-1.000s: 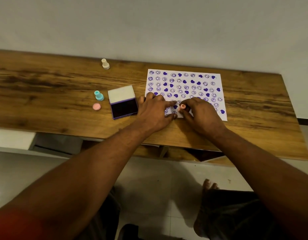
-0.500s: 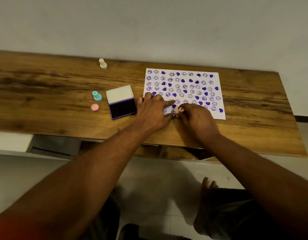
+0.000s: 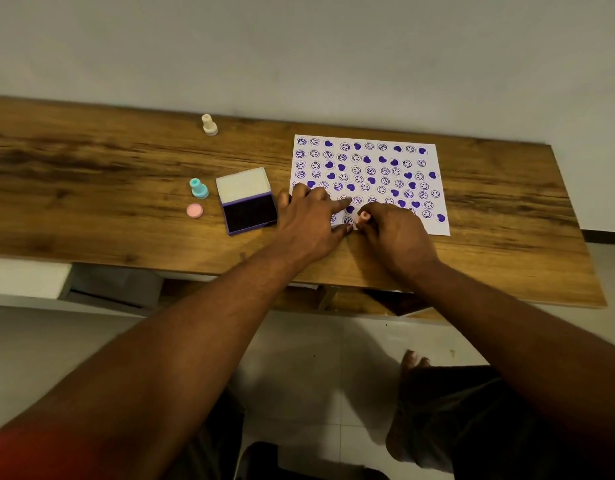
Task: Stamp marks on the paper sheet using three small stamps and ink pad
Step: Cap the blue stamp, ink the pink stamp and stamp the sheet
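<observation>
A white paper sheet (image 3: 385, 168) covered with several purple smiley and heart marks lies on the wooden table (image 3: 91, 174). My right hand (image 3: 396, 233) pinches a small pink stamp (image 3: 363, 216) and holds it down on the sheet's near left corner. My left hand (image 3: 309, 220) lies flat with spread fingers on the sheet's left edge, beside the stamp. An open ink pad (image 3: 247, 200) with a dark purple pad sits just left of my left hand. A teal stamp (image 3: 198, 188) and a cream stamp (image 3: 209, 124) stand further left.
A round pink cap (image 3: 194, 211) lies near the teal stamp. The table's front edge runs just below my wrists, with tiled floor (image 3: 333, 358) and my legs beneath. A grey wall rises behind the table.
The pink stamp in my right hand has shifted slightly on the sheet's near left corner. My left hand has stayed flat on the paper.
</observation>
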